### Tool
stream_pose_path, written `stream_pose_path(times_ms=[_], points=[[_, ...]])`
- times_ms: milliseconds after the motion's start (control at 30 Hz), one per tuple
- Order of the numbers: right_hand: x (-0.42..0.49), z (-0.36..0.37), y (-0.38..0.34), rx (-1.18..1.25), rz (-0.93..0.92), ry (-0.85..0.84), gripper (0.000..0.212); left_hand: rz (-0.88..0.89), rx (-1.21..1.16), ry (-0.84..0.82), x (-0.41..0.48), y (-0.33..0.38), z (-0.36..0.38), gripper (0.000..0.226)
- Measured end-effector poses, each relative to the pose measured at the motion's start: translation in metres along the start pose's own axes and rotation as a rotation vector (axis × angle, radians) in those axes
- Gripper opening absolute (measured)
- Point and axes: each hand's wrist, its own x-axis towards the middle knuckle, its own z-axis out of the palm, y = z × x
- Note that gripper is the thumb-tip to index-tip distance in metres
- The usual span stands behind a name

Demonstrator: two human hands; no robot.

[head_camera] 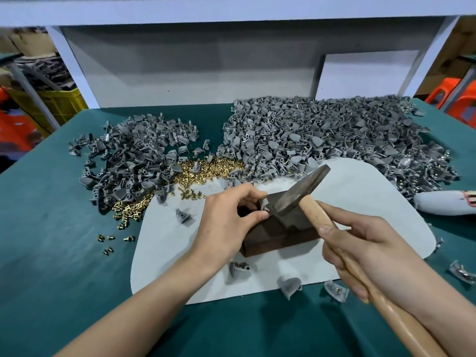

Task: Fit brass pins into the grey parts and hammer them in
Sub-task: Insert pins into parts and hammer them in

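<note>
Teal-green matting (51,228) covers the bench, and a pale grey rounded pad (175,253) lies on it at the centre of the frame. On that pad sits a dark brown rectangular metal block (278,237).

The left hand (226,222) reaches in from the lower left and lies against the block's left side. Its thumb and forefinger are curled in a pinch round a small grey moulded part (265,204) held at the block's upper left corner. Whether a pin sits in that part cannot be told. The right hand (365,251), at the lower right, has all its fingers wrapped round the pale wooden handle of a hammer with a dark steel head (296,191). The head's lower end is right at the pinched part, touching it or just above it; which, I cannot tell.

Loose brass pins (206,168) spread in a golden drift just above the pad, with a few strays on the matting at the left. A smaller heap of grey parts (128,155) lies at centre left, and a much larger heap of grey parts (322,135) fills the upper right of the matting, with brass glinting among some of them. One single grey piece (183,215) lies on the pad left of the hand, and two more rest near the pad's lower edge. A yellow slatted crate (59,101) stands beyond the bench at the upper left.
</note>
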Motion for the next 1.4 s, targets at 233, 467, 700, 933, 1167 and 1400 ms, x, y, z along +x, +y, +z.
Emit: stream_pose_path(times_ms=[233,467,700,933,1167,1400], points=[[-0.007,0.005,-0.005,-0.145,-0.095,0.054,0.037,0.008,0.025,-0.014,-0.001,0.004,0.0,0.02],[-0.006,0.012,-0.007,-0.254,-0.127,0.032,0.04,-0.014,0.03,-0.007,0.002,0.002,0.001,0.018],[-0.006,0.012,-0.006,-0.331,-0.135,0.053,0.039,0.02,0.046,0.035,0.0,0.001,0.001,0.017],[-0.005,0.013,-0.011,-0.327,-0.132,0.083,0.039,0.012,0.061,0.045,-0.002,0.0,0.001,0.026],[-0.007,0.016,-0.01,-0.373,-0.121,0.091,0.042,0.015,0.041,0.037,-0.004,-0.001,0.001,0.021],[-0.001,0.02,-0.001,-0.511,-0.15,0.111,0.044,0.019,0.039,0.067,-0.005,-0.001,0.002,0.022]])
